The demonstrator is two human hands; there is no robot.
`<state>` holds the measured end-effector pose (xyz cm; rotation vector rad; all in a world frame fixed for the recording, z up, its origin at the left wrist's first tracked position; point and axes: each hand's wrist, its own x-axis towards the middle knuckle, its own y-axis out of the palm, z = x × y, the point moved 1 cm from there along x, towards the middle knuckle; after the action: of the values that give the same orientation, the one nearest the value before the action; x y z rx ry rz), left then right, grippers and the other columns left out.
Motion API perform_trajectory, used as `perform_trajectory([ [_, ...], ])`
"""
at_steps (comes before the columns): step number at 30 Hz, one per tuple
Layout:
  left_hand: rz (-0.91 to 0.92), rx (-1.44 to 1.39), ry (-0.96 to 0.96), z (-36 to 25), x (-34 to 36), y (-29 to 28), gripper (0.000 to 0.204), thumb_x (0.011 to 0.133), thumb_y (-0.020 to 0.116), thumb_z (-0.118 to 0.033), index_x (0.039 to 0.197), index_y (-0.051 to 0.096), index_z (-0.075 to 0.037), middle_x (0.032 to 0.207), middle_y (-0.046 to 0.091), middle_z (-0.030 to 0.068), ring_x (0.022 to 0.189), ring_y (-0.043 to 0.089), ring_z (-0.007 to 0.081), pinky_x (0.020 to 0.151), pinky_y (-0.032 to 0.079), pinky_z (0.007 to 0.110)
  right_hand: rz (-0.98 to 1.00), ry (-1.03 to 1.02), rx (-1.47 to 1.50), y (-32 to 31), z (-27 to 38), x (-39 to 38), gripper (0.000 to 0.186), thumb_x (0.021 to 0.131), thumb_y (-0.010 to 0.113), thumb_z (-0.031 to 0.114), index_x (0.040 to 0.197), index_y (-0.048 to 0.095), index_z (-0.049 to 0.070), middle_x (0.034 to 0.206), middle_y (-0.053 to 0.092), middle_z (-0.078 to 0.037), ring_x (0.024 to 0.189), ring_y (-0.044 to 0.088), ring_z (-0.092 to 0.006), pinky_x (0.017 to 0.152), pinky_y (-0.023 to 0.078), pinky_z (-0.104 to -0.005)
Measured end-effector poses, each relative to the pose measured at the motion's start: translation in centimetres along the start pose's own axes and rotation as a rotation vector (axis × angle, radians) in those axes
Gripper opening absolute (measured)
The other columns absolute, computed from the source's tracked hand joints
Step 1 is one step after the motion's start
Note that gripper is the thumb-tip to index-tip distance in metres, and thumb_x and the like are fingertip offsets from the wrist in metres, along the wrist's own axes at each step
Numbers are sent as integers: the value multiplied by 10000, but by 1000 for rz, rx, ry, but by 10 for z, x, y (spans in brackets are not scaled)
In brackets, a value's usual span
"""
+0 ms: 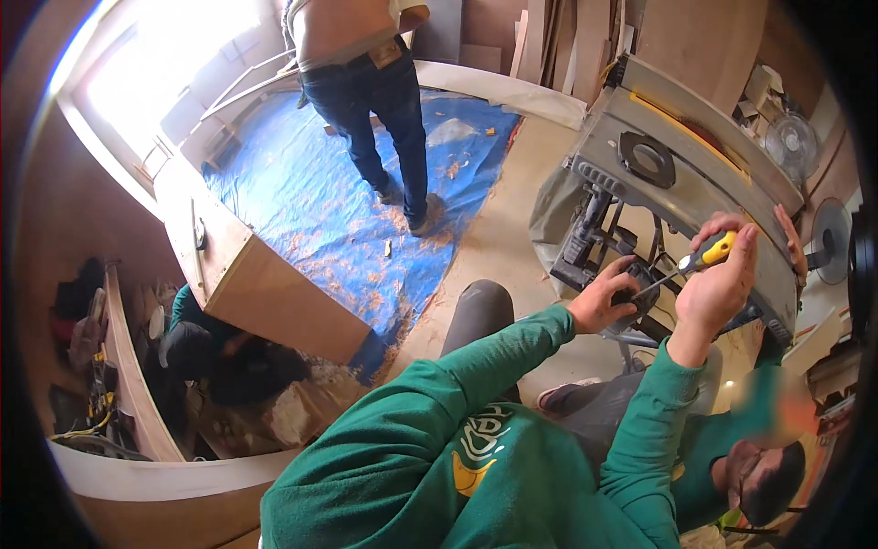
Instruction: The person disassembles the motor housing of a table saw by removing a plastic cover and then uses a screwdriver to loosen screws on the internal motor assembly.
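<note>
A table saw [599,151] with a grey top stands on the right, its underside frame and black parts facing me. In my right hand [718,288] is a screwdriver [719,247] with a yellow and black handle. Its shaft slants down and left toward a black rounded part [647,274] beneath the saw's top. My left hand [599,300] grips the near side of that part, its fingers curled beside the screwdriver's tip. The exact spot where the tip touches is too small to make out.
A co-worker's hand [791,240] rests at the saw's right edge. Another person [366,101] stands on a blue tarp [466,137] strewn with shavings. Someone crouches at the lower left behind a wooden panel [283,297]. A black ring-shaped piece [629,156] lies on the saw.
</note>
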<state>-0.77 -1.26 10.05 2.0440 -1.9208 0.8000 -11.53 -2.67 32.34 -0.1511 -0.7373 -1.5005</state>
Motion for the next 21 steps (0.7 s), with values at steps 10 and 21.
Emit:
perform_trajectory([
  [10, -14, -5, 8, 1, -1, 12, 396, 856, 848, -91, 1193, 643, -115, 1679, 308, 259, 1514, 397, 450, 1191, 404, 494, 74, -304, -232, -31, -30, -3, 360, 1091, 647, 277, 1302, 643, -15, 1046, 674, -79, 840, 636, -150, 757, 529, -286],
  [21, 12, 41, 27, 13, 11, 6, 326, 830, 861, -72, 1089, 662, -80, 1595, 433, 284, 1524, 394, 460, 1209, 381, 481, 465, -51, 116, -1, -23, 21, 289, 1099, 590, 277, 1236, 654, 31, 880, 637, -40, 758, 584, -97, 701, 484, -252],
])
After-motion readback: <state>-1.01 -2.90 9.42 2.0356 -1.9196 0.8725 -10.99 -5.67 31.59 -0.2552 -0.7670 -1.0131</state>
